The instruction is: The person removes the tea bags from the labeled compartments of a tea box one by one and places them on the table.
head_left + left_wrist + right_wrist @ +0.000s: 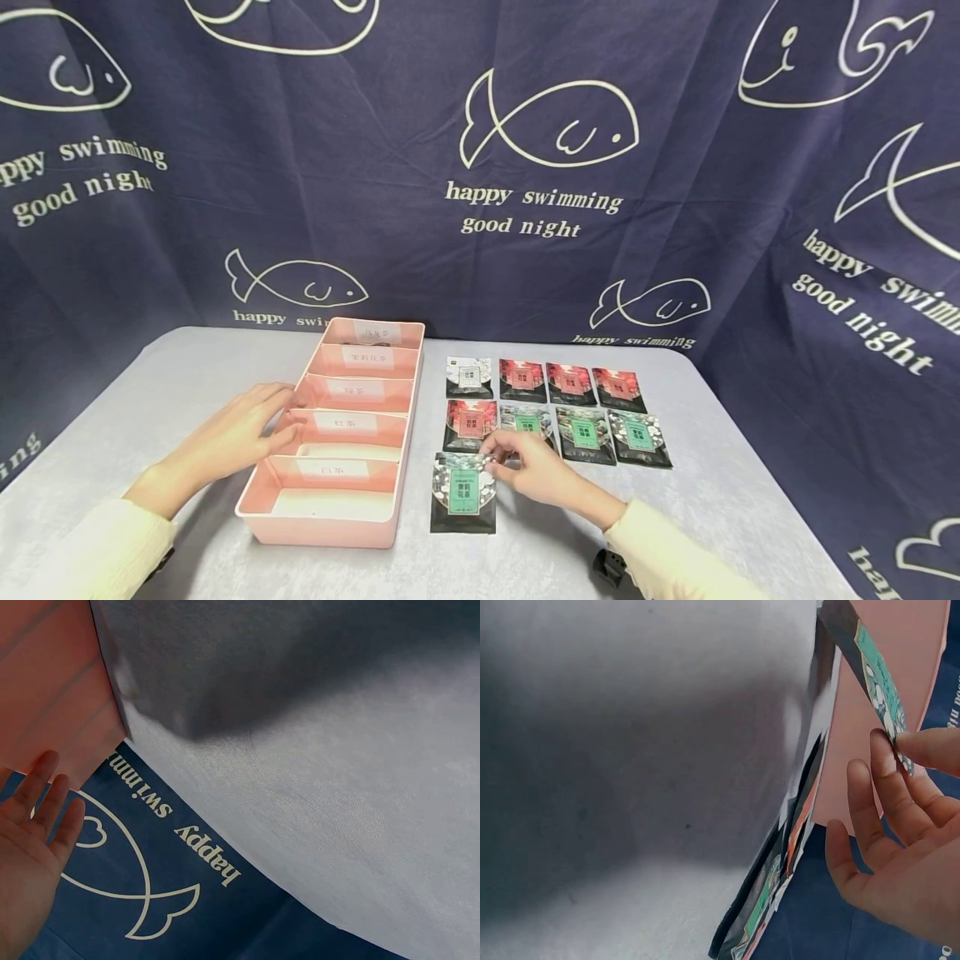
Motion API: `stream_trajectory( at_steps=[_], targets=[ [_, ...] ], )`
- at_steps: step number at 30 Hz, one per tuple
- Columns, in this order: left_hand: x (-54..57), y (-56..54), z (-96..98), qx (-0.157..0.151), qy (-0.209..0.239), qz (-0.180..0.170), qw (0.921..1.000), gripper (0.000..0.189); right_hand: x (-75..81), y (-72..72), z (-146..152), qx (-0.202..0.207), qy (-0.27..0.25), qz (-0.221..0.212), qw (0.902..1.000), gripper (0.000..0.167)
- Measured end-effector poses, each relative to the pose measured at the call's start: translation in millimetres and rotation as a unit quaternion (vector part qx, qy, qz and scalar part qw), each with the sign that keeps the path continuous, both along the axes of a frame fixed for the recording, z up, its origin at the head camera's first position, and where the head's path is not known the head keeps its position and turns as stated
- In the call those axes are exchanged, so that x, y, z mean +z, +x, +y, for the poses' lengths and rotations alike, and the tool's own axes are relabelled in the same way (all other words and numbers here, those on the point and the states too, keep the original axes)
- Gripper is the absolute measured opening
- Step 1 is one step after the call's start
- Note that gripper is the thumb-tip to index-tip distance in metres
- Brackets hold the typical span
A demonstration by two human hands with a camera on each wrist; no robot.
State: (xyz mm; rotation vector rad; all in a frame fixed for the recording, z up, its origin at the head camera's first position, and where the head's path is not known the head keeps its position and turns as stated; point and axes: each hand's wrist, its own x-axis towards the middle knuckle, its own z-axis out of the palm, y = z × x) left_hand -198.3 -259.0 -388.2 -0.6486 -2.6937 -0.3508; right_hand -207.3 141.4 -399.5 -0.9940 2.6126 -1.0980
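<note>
My right hand (536, 471) pinches the edge of a tea sachet (462, 496) with a green label and black bottom, between thumb and fingers. In the right wrist view this sachet (877, 675) is tilted up off the table. My left hand (240, 429) is at the left side of a long pink divided box (322, 533), thumb and fingers by the rim. The left wrist view has its fingers (69, 825) loosely extended beside the box wall (52, 697). Paper labels mark the box's several compartments; dark items partly show in the farthest one.
Right of the box lie more sachets in two rows: a white one (468, 377), several red ones (522, 380) and green ones (585, 433). My right hand partly covers one green sachet. A dark blue fish-print cloth (405, 208) hangs behind the grey table (187, 367).
</note>
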Motion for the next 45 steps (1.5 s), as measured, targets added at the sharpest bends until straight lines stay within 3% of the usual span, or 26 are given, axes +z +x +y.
stream_trajectory(
  at_steps=[7, 13, 19, 24, 35, 45],
  targets=[
    [0.1, 0.4, 0.5, -0.002, 0.001, 0.001, 1.0000, 0.036, -7.5, -2.4, -3, -0.021, 0.028, 0.029, 0.9990, 0.019],
    [-0.9, -1.4, 1.1, -0.007, 0.001, 0.019, 0.9998, 0.033, -11.6, -4.5, -3, -0.025, 0.063, 0.079, 0.9945, 0.023],
    [1.1, -0.2, 1.7, -0.002, -0.001, 0.004, 1.0000, 0.037, -12.7, -3.7, -3, -0.033, 0.100, 0.128, 0.9862, 0.025],
    [2.0, 1.0, 1.8, -0.001, -0.001, 0.001, 1.0000, 0.039, -11.9, -6.2, -2, -0.034, 0.109, 0.130, 0.9849, 0.022],
    [0.9, -0.2, 1.4, -0.002, -0.003, 0.006, 1.0000, 0.035, 4.8, -18.5, -4, -0.013, 0.087, 0.118, 0.9891, 0.019],
    [-0.3, -0.4, 1.1, -0.002, -0.001, 0.006, 1.0000, 0.034, 23.2, -41.3, -18, 0.012, 0.090, 0.175, 0.9805, 0.019]
  ],
)
